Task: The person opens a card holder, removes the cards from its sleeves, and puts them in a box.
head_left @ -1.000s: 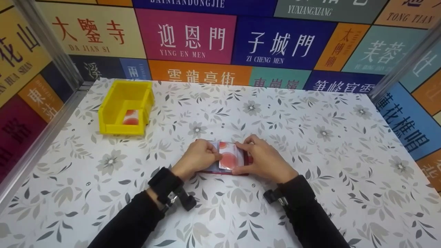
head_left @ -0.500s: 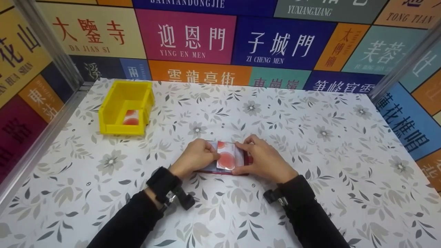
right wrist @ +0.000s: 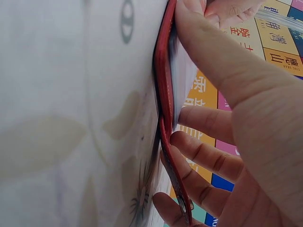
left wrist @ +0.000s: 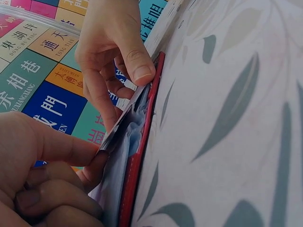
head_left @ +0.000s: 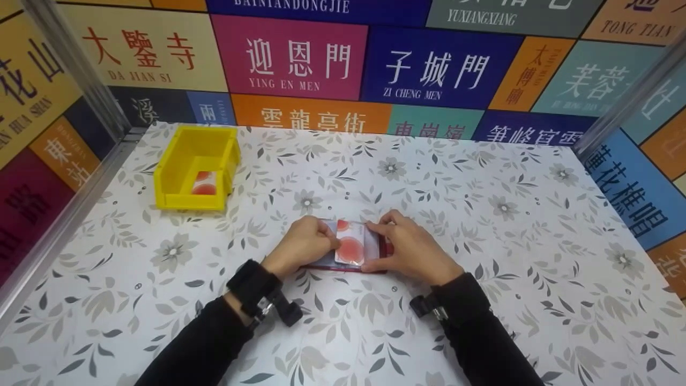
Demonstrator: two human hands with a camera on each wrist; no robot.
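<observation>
A small card holder (right wrist: 163, 80) with a red cover and clear plastic sleeves lies opened out on the table, in the middle of the head view. On its sleeves is a white card (head_left: 351, 244) with red circles. My left hand (head_left: 306, 240) pinches the card's left edge between thumb and index finger; in the left wrist view that edge stands a little raised. My right hand (head_left: 412, 249) grips the holder's right part, thumb on the near edge and index finger at the far edge. Whether the card's right part is inside a sleeve, I cannot tell.
A yellow bin (head_left: 190, 201) stands at the back left of the table, with another red-and-white card (head_left: 204, 183) inside. The tabletop (head_left: 455, 177) has a leaf-and-flower print. Panels with large lettering (head_left: 289, 59) rise behind and at both sides.
The card has shifted slightly to the left across the holder, together with my left hand. My right hand and the holder have stayed in place.
</observation>
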